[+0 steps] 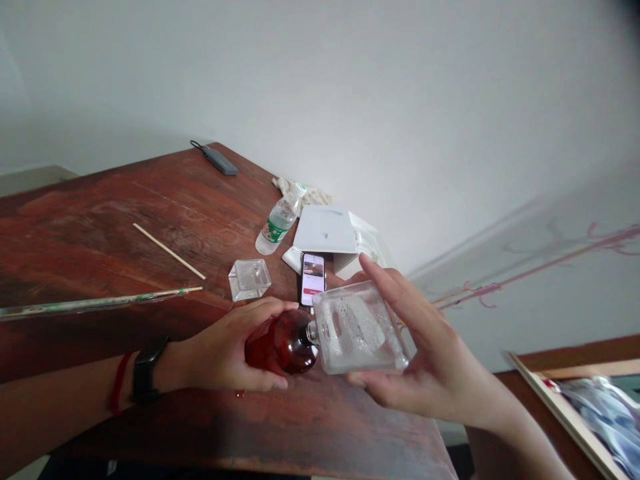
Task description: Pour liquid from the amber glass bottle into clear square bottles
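Note:
My left hand (pixel 220 350) is wrapped around a dark reddish-brown bottle (pixel 295 350), lying tilted with its threaded neck to the right. That neck meets the near side of a clear square container (pixel 357 330), which has bubbles or drops inside. Thumb and fingers of my right hand (pixel 425 347) grip the container from its right side, tipped on its side. Whether liquid passes between the two, I cannot tell. A second clear square container (pixel 250 279) sits on the wooden table (pixel 100 227) just beyond my left hand. A few drops lie on the wood below the bottle.
Behind the hands are a lit phone (pixel 313 277), a white box (pixel 325 228), a clear bottle with a green label (pixel 277 227) and a crumpled cloth (pixel 315 195). A thin stick (pixel 170 251), a wrapped stick (pixel 100 305) and a grey device (pixel 220 161) lie to the left.

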